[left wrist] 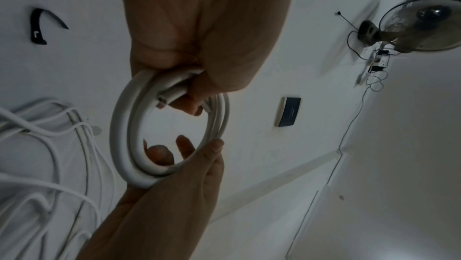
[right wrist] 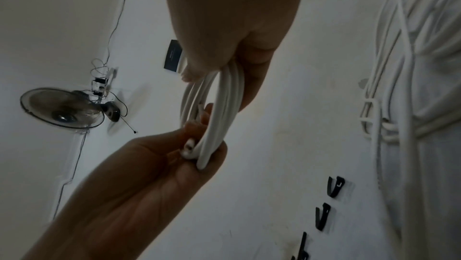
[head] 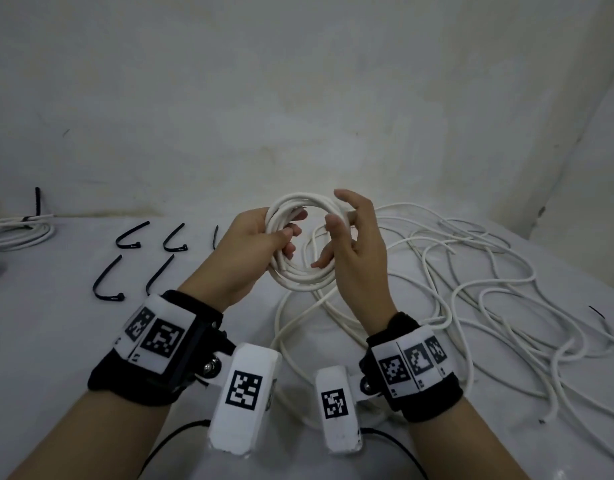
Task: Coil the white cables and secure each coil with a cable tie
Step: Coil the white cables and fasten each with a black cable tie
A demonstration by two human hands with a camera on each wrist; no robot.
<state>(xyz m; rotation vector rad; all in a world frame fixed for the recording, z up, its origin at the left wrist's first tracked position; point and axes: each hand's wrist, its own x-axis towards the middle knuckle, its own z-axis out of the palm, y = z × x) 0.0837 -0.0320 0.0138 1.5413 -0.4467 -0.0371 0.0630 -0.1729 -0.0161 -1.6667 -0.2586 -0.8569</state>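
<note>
A white cable coil [head: 298,282] is held up above the table between both hands. My left hand [head: 264,237] grips its left side, fingers curled round the strands [left wrist: 119,126]; the cut cable end [left wrist: 162,102] pokes out by those fingers. At the coil's right side, my right hand [head: 350,244] holds the strands [right wrist: 224,106] between thumb and fingers, index finger raised. The rest of the cable trails down from the coil into loose white loops [head: 472,271] on the table. Several black cable ties [head: 108,282] lie to the left.
A finished white coil with a black tie [head: 18,230] lies at the far left by the wall. The white table [head: 56,341] ends at a plaster wall [head: 298,98] close behind. A wall fan [left wrist: 419,26] shows in the wrist views. Black cords [head: 167,441] run near the front edge.
</note>
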